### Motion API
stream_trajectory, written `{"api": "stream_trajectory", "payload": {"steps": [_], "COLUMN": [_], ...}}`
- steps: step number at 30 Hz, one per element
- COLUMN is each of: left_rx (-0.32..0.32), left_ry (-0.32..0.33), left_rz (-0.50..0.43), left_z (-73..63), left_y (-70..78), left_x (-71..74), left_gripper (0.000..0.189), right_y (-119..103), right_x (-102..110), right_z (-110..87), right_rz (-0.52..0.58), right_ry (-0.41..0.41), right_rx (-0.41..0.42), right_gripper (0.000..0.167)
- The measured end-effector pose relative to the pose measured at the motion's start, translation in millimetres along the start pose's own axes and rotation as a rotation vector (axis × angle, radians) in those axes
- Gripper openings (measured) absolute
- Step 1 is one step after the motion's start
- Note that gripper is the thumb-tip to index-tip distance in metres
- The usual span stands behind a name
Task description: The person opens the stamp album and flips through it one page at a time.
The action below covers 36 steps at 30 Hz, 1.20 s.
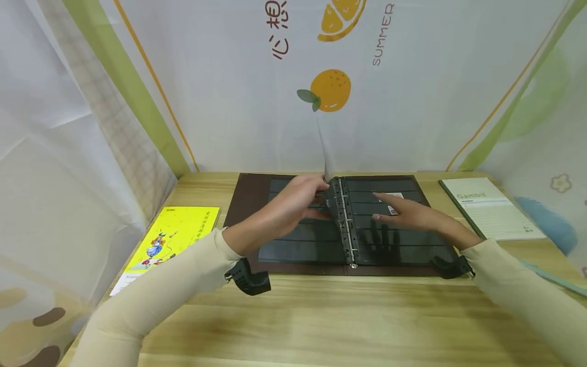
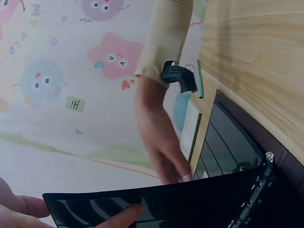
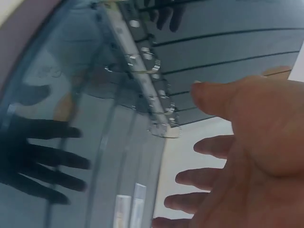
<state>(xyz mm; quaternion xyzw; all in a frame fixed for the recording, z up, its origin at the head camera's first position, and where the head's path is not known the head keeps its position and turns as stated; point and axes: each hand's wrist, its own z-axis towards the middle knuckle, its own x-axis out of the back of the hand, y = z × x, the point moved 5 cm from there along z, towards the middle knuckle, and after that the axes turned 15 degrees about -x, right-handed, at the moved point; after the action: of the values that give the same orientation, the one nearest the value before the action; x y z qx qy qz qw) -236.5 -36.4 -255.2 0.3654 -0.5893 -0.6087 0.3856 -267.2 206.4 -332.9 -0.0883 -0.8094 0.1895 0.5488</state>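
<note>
A ring-binder album [image 1: 238, 204] with a dark brown cover lies spread on the table, its metal rings [image 1: 347, 223] along the middle. My left hand [image 1: 295, 201] pinches a black pocket page [image 2: 190, 202] by its outer edge, and the page stands upright on the rings. One finger [image 2: 126, 216] lies against the page's face. Over the right-hand page [image 1: 417, 252] hovers my right hand [image 1: 410, 214], its fingers spread and holding nothing. Its reflection shows on the glossy pockets. Partly behind that hand, small stamp-like pieces [image 1: 395, 195] sit in the page's strips.
To the left of the album lies a yellow booklet [image 1: 185, 224] with a cartoon figure. A pale green notebook [image 1: 492, 209] marked "Gambit" lies to the right, with a light green stick-like thing [image 1: 555, 279] near it. Printed curtains [image 1: 229, 102] hang behind the wooden table [image 1: 312, 321].
</note>
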Motion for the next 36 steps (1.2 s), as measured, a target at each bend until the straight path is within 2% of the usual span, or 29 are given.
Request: {"api": "stream_trajectory", "payload": {"steps": [4, 13, 20, 27, 36], "left_rx": [0.002, -0.050, -0.021, -0.014, 0.050], "left_ry": [-0.001, -0.004, 0.058, 0.086, 0.133], "left_rz": [-0.015, -0.078, -0.094, -0.119, -0.028], "left_z": [-3.3, -7.4, -15.2, -25.9, -36.1], "left_y": [-3.1, -6.5, -15.3, -29.1, -51.9], "left_x": [1.6, 12.2, 28.1, 44.7, 67.6], "left_gripper": [0.049, 0.052, 0.060, 0.059, 0.060], "right_y": [10, 28, 35, 40, 43], "right_x": [-16, -38, -48, -56, -62], "right_z": [-7.5, -27.8, -30.1, -30.0, -28.4], "right_rz": [-0.008, -0.077, -0.068, -0.070, -0.049], "right_ry": [0.001, 0.068, 0.050, 0.040, 0.022], "right_rx": [0.009, -0.002, -0.005, -0.025, -0.034], "right_gripper": [0.081, 0.084, 0.085, 0.085, 0.086]}}
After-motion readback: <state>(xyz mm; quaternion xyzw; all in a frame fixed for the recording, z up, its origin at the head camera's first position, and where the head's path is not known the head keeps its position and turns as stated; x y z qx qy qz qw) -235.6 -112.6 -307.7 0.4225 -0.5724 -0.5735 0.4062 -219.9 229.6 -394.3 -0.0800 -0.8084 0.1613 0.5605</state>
